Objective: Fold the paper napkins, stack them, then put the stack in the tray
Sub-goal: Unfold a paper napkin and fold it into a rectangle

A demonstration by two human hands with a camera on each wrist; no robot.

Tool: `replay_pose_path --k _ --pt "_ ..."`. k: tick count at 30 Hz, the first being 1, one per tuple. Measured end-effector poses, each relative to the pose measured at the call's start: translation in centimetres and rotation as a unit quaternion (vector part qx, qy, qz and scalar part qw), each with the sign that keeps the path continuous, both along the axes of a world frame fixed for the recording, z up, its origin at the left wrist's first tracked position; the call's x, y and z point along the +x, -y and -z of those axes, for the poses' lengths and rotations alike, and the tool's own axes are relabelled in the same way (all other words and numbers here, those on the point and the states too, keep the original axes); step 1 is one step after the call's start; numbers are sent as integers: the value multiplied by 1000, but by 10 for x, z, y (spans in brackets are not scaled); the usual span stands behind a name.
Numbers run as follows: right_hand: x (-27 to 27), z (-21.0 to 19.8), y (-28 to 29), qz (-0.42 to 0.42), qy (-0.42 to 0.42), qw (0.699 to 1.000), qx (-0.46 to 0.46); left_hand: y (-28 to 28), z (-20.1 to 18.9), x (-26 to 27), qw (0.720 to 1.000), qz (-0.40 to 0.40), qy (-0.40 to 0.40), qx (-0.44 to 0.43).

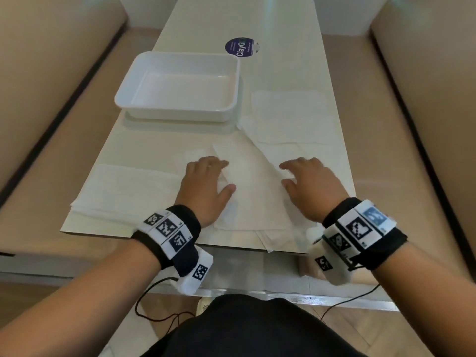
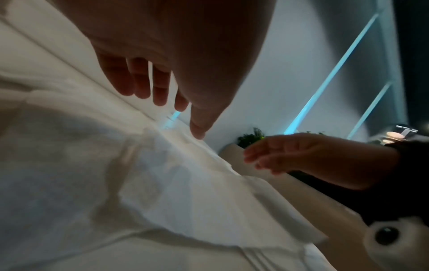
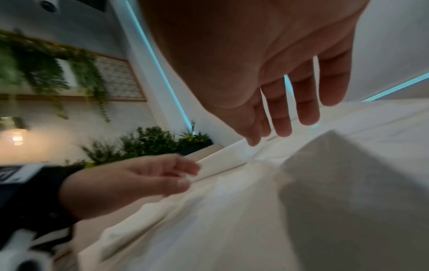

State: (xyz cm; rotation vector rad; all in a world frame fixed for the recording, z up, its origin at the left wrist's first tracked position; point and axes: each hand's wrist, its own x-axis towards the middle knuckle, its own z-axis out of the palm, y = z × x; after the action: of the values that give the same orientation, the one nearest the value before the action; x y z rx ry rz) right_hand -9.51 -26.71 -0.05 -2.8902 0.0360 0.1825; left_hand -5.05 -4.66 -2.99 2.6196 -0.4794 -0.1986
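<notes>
A white paper napkin (image 1: 251, 191) lies partly folded and skewed on the table's near middle, over other napkins. My left hand (image 1: 221, 176) is on its left side, fingers relaxed and thumb spread. My right hand (image 1: 286, 173) is at its right edge with loose fingers. The wrist views show the left hand (image 2: 167, 102) and the right hand (image 3: 274, 128) just over the napkin (image 2: 162, 183) (image 3: 232, 210), gripping nothing. A folded napkin (image 1: 288, 117) lies at the back right. A flat pile of napkins (image 1: 123, 186) is at the left. The white tray (image 1: 180, 115) stands empty at the back left.
The cream table (image 1: 144, 143) is narrow, with tan benches (image 1: 51, 124) on both sides. A round purple sticker (image 1: 242, 47) lies behind the tray. Napkin corners hang over the near table edge (image 1: 268, 243). Cables trail from both wristbands.
</notes>
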Motion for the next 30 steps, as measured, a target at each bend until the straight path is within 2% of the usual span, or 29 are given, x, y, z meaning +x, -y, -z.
replay_pose_path --k 2,4,6,8,11,15,22,24,27,30 --pt "-10 4 -20 -73 -43 996 -35 9 -2 -10 993 96 8 61" --pt "-18 16 -35 -117 -119 983 -72 20 7 -19 978 171 -29 119" --pt "-23 32 -39 -119 -181 972 -85 24 20 -26 963 196 -75 172" --pt "-26 45 -32 -103 -198 972 -70 20 37 -28 954 197 -79 213" --pt "-32 55 -14 -67 -196 977 -42 9 48 -26 953 183 -47 238" --pt "-40 58 5 -47 -197 979 -36 -7 44 -26 957 157 -44 242" --pt "-43 56 0 -14 -178 984 -11 -23 41 -27 961 121 -43 244" --pt "-40 52 -1 7 -142 990 -2 -23 39 -25 962 119 -47 239" --pt "-26 41 -4 45 -39 998 -4 -21 33 -19 963 114 -35 241" --pt "-8 34 -2 89 -28 995 18 -15 21 -14 971 96 -30 215"
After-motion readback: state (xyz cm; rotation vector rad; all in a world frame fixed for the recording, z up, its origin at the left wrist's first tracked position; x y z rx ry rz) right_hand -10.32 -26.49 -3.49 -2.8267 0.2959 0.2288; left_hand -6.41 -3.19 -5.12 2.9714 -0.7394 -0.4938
